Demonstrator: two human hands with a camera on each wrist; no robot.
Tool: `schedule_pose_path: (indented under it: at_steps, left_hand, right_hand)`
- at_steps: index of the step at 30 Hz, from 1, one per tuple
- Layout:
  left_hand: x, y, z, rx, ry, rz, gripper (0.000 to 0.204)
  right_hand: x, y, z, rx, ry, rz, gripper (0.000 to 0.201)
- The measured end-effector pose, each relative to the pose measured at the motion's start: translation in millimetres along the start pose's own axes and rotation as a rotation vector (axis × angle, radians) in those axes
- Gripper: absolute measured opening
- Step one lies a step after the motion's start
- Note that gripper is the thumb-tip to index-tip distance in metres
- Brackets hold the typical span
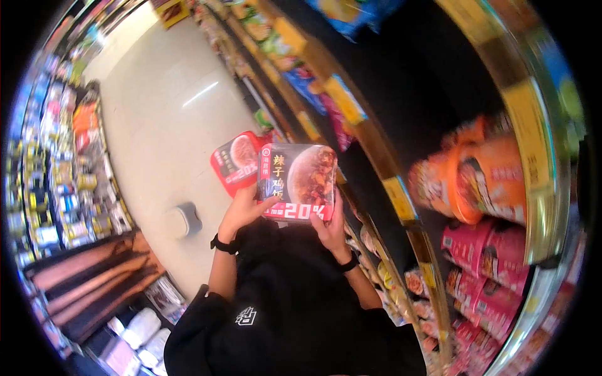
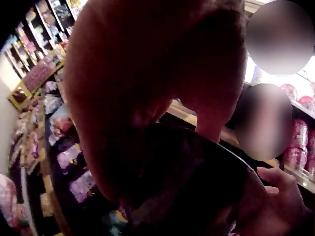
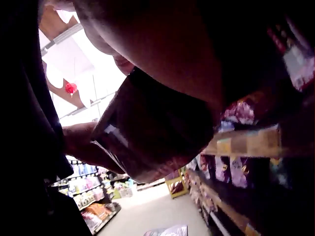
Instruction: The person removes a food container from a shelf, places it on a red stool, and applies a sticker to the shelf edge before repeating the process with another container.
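Red-and-black meal box (image 1: 300, 178) sits right between both grips, left hand (image 1: 243, 208) and right hand (image 1: 331, 230) pinching its lower corners, thumbs on top! Forearms reach forward from the black shirt (image 1: 301, 307); second red box (image 1: 232, 168) just past the left hand; pale floor (image 1: 157, 113) left, packed shelves (image 1: 399, 197) right.

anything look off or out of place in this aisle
A small grey object, possibly a stool, sits alone on the aisle floor, slightly odd away from the shelves. The chicken rice box shows no visible damage.
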State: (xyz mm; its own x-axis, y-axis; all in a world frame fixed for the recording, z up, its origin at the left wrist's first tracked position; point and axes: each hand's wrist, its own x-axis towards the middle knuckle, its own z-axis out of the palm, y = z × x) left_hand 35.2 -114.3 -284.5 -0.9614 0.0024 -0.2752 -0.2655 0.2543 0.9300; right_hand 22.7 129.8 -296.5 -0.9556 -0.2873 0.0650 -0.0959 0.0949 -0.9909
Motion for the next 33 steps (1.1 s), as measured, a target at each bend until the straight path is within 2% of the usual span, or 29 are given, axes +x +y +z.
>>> schedule_pose_path:
  at_steps: [4,6,7,10,11,12,13,14,15,18,19,20,21,22,24,28,30,31,33]
  left_hand:
    - [-14.1,-36.3,-35.2,-0.015,0.124,-0.126,0.035]
    - [-7.2,-82.5,-44.0,-0.048,0.204,-0.145,0.037]
    - [-0.5,-106.5,-52.2,0.02,0.178,-0.217,0.039]
    - [23.1,-180.0,-65.2,0.069,0.25,-0.22,0.04]
    - [28.4,-191.1,-71.1,0.057,0.258,-0.261,0.041]
    - [32.6,-203.7,-74.4,0.045,0.264,-0.299,0.041]
    - [38.2,-227.5,-76.2,-0.001,0.288,-0.226,0.042]
    - [36.2,-219.4,-86.2,-0.014,0.257,-0.187,0.045]
    - [39.4,-227.7,-91.7,-0.028,0.251,-0.211,0.045]
    - [51.6,-258.5,-103.4,0.016,0.239,-0.247,0.044]
    - [51.1,-249.7,-110.7,-0.004,0.197,-0.281,0.045]
    - [62.3,-285.2,-107.4,-0.105,0.179,-0.283,0.042]
    - [68.8,-307.3,-104.6,-0.13,0.165,-0.29,0.042]
    - [73.0,-317.8,-103.5,-0.159,0.152,-0.298,0.042]
    - [68.1,-296.6,-106.9,-0.215,0.162,-0.287,0.042]
    - [58.7,-291.3,-105.5,-0.349,0.203,-0.233,0.045]
    - [57.7,-302.2,-102.3,-0.31,0.219,-0.214,0.045]
    - [58.7,-313.1,-100.3,-0.288,0.224,-0.207,0.045]
    - [65.7,-339.0,-98.3,-0.216,0.187,-0.23,0.041]
  right_hand:
    - [50.5,40.1,45.1,0.083,-0.196,0.09,0.08]
    - [76.5,80.9,68.8,0.017,-0.303,0.084,0.081]
    - [86.1,95.9,83.2,0.003,-0.325,0.12,0.08]
    - [120.9,99.0,121.9,0.079,-0.434,0.441,0.078]
    - [128.0,131.8,134.6,-0.035,-0.406,0.306,0.079]
    - [136.4,139.3,144.6,0.051,-0.445,0.369,0.08]
    - [145.1,142.2,154.3,0.136,-0.482,0.43,0.081]
    - [151.9,150.5,163.3,0.222,-0.517,0.491,0.083]
    - [154.2,184.1,169.9,0.17,-0.511,0.454,0.084]
    - [157.9,176.4,180.2,0.006,-0.512,0.469,0.083]
    - [156.4,180.6,186.7,-0.032,-0.42,0.359,0.065]
    - [150.5,189.8,191.6,-0.073,-0.328,0.255,0.048]
    - [147.2,246.1,193.8,-0.057,-0.289,0.292,0.051]
    - [146.1,255.6,193.3,0.023,-0.309,0.282,0.053]
    - [142.2,239.2,196.5,0.068,-0.238,0.37,0.055]
    - [137.8,269.5,202.7,-0.081,-0.179,0.28,0.055]
    - [140.6,302.6,206.2,-0.125,-0.17,0.197,0.055]
    - [143.1,293.4,209.0,-0.012,-0.183,0.195,0.056]
    - [147.9,285.9,212.0,-0.135,-0.175,0.182,0.057]
